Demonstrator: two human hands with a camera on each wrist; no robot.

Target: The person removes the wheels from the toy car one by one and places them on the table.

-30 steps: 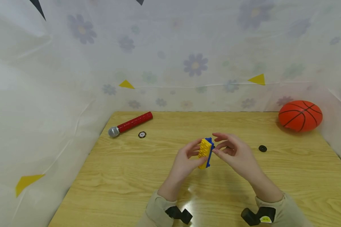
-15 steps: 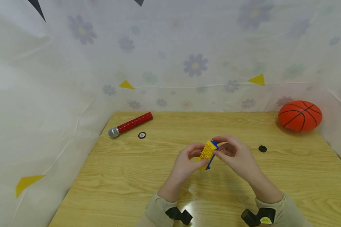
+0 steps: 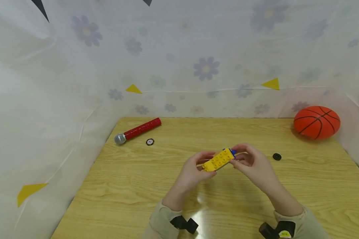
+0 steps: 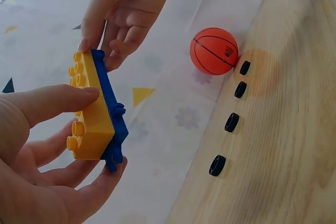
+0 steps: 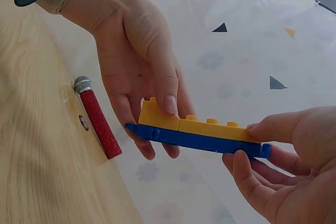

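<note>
- Block assembly point(image 3: 219, 160): held in the air above the wooden table point(image 3: 137, 186), between the two hands and touching both; it lies nearly level in the head view, its far end tilted slightly upward toward the right.
- Left hand point(image 3: 194, 171): grips the near, lower end of the block assembly point(image 4: 94, 111); the thumb presses on the studded yellow face and the curled fingers support the blue underside.
- Right hand point(image 3: 251, 164): pinches the far end of the block assembly point(image 5: 199, 132); the thumb lies on the yellow end and the fingers curl beneath the blue plate.
- Appearance of the block assembly: yellow studded bricks sit end to end on a long, thin blue plate; the blue plate juts out just past the yellow at both ends. Round studs in two rows cover the yellow top.
- Four black discs point(image 4: 231, 121): lie in a row on the table in the left wrist view, well apart from the hands.
- Toy basketball point(image 3: 316, 122): rests at the far right corner of the table, against the flowered curtain point(image 3: 179, 59).
- Toy microphone point(image 3: 137, 130): red handle, silver head, lying at the far left of the table, with a small round disc point(image 3: 150, 142) just beside it.
</note>
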